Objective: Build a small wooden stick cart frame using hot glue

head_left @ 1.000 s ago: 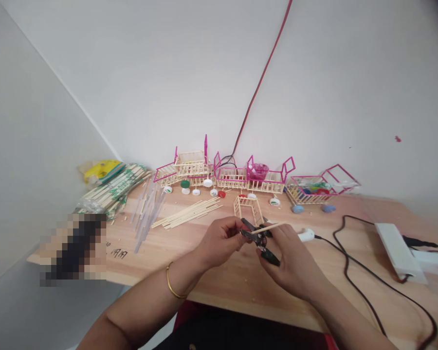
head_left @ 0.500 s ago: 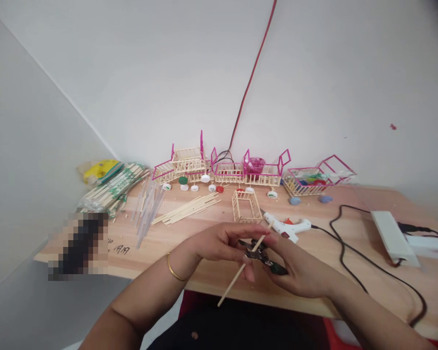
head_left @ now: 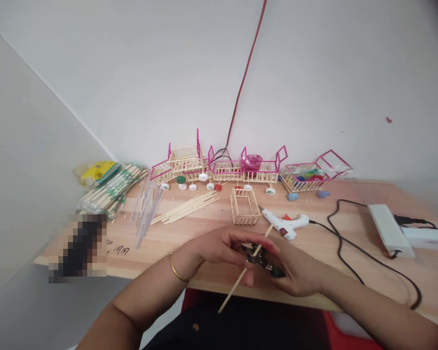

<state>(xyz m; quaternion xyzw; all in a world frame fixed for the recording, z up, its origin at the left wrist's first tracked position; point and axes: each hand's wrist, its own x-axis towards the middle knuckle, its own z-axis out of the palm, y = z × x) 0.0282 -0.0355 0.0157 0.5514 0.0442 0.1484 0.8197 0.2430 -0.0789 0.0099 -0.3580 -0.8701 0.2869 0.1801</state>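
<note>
Close to the table's front edge, my left hand (head_left: 224, 249) is closed on a thin wooden stick (head_left: 231, 293), which slants down toward my lap. My right hand (head_left: 299, 272) grips a small dark pair of cutting pliers (head_left: 259, 256), their jaws around the stick. Part of the pliers' handles is hidden by my fingers. Just beyond my hands stands a small open frame of wooden sticks (head_left: 245, 206). A white hot glue gun (head_left: 286, 224) with an orange trigger lies to its right.
Loose sticks (head_left: 184, 208) and clear glue sticks (head_left: 146, 218) lie left of centre, near bagged sticks (head_left: 109, 189). Pink-trimmed stick carts (head_left: 224, 171) with bottle-cap wheels line the wall. A black cord (head_left: 337, 233) and a white power strip (head_left: 390, 228) occupy the right.
The camera view has shifted slightly. My hands keep the same hold, with the pliers still across the stick and the stick moved only a little.
</note>
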